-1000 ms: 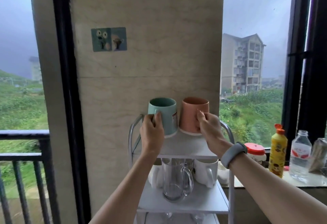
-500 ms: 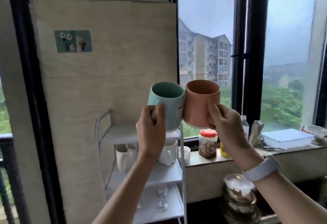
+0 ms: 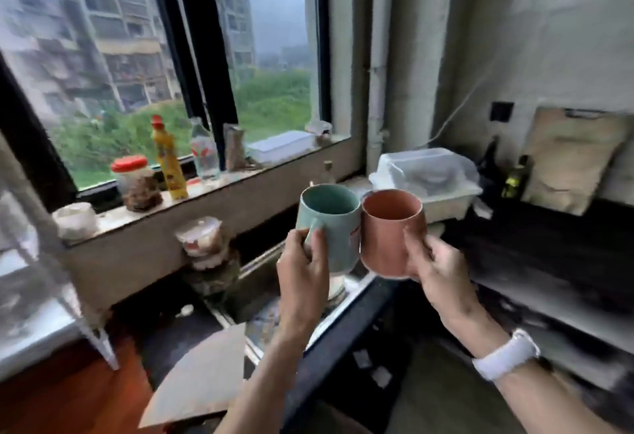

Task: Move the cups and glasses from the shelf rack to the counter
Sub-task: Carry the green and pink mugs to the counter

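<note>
My left hand [image 3: 303, 270] grips the handle of a teal mug [image 3: 331, 224], held upright in the air. My right hand [image 3: 435, 267] holds a pink mug [image 3: 391, 231] by its side, and the two mugs touch each other. Both are empty and hang above the edge of the dark counter [image 3: 535, 255], which stretches to the right. The white shelf rack [image 3: 44, 313] is blurred at the far left edge; its contents cannot be made out.
A windowsill [image 3: 212, 190] carries a red-lidded jar [image 3: 135, 183], a yellow bottle [image 3: 168, 159] and a clear bottle [image 3: 204, 152]. Stacked lidded containers [image 3: 204, 251] stand below it. A white plastic box [image 3: 429, 176] and a leaning board [image 3: 569, 155] sit on the counter's back.
The view has swung right from the shelf rack to the counter. Both hands have carried the two mugs along, off the rack's top shelf.
</note>
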A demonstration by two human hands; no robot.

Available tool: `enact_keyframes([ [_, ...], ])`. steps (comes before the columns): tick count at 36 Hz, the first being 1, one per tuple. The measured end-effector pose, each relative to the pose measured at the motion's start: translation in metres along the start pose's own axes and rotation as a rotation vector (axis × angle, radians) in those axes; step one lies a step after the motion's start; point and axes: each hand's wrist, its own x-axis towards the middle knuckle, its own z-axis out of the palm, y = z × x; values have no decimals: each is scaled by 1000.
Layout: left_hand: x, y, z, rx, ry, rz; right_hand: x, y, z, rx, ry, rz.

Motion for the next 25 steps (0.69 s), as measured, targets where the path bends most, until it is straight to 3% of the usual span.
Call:
enact_keyframes([
  [8,-114,-1,183,-86,-430,-127,-49,92,-188,-208,282,288],
  [16,-197,18,353,-167,-797,-237,-68,156,-346,-351,535,447],
  [25,-243,56,564,-215,-1027,-245,-13,207,-509,-392,746,603],
])
